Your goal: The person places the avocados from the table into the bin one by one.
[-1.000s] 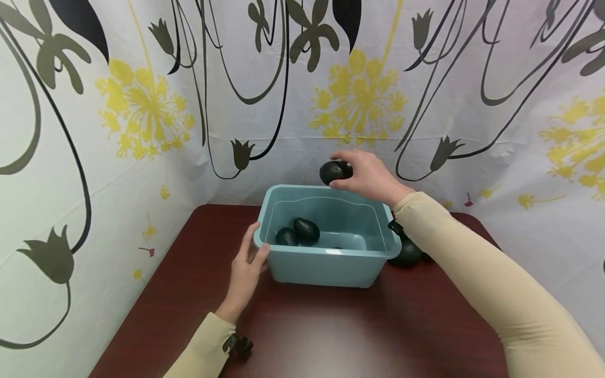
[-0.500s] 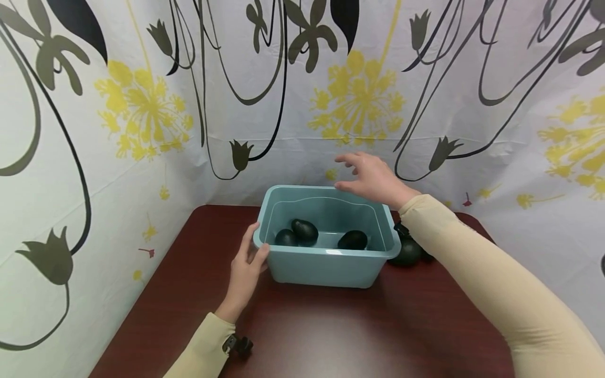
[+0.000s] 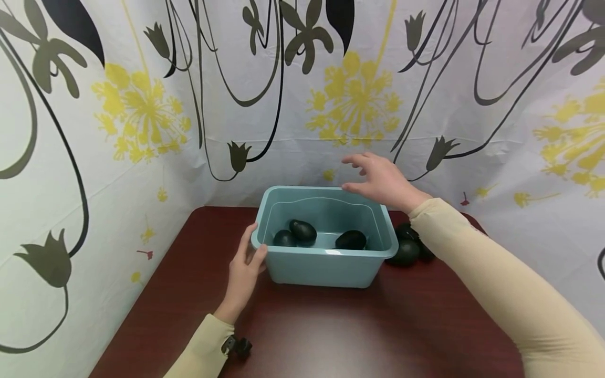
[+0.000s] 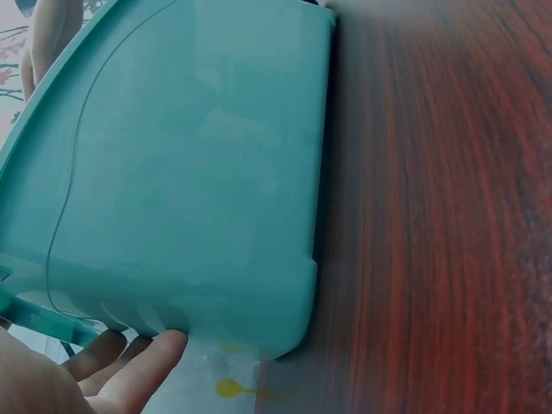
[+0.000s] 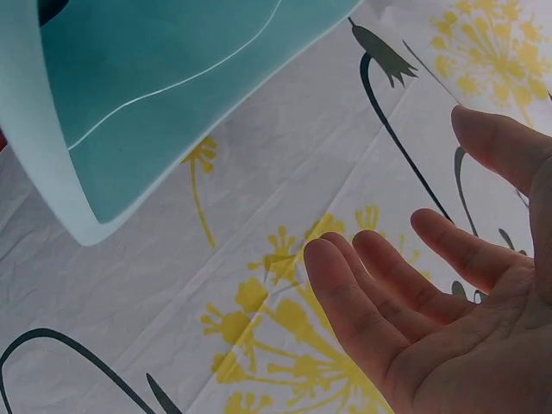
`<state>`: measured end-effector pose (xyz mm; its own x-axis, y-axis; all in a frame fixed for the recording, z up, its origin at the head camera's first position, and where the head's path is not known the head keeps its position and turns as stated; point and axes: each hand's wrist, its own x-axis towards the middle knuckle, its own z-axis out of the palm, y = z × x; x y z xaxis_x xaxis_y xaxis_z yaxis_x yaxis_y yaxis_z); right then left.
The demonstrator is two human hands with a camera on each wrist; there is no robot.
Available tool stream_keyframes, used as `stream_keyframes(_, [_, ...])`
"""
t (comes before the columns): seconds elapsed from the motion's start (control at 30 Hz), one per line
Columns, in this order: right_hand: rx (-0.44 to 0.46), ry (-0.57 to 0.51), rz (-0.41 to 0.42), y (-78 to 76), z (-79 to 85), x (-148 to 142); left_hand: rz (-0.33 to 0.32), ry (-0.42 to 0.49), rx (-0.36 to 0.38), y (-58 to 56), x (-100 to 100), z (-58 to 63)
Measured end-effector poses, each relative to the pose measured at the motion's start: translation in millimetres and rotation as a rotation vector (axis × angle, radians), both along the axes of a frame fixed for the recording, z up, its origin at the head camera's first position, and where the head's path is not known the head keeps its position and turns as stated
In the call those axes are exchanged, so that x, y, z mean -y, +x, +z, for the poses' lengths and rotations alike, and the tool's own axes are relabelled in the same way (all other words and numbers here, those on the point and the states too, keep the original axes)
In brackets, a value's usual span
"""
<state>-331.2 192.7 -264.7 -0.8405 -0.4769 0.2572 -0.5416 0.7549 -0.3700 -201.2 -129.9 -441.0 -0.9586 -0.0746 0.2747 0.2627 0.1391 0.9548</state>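
Note:
A light-blue plastic bin stands on the table. My left hand holds its front left corner, thumb at the front rim and fingers at the left side; in the left wrist view those fingers touch the outer wall below the rim. Inside lie dark avocados: two together at the left, including a pear-shaped avocado, and a single avocado at the right. Over the bin's back right rim hangs my right hand, holding nothing, its fingers spread apart from the thumb in the right wrist view.
Several more avocados sit on the table against the bin's right side, partly hidden by the right sleeve. The dark red-brown table reaches back to a flower-patterned white curtain. A wrist camera sits on the left wrist.
My right hand let go of an avocado, which now lies at the bin's right side. Since then the hand has drawn slightly right. My left hand stays at the bin's corner.

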Motion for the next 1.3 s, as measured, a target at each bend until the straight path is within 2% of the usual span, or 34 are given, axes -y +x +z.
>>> stream_keyframes(0.77, [-0.072,0.017,-0.001,20.9,4.0,-21.0,0.011,0.002,0.009,-0.4,1.0,-2.7])
stream_keyframes(1.3, [-0.113,0.068,-0.036,30.6,-4.5,-48.0,0.002,0.004,0.002,-0.4,1.5,-2.3])
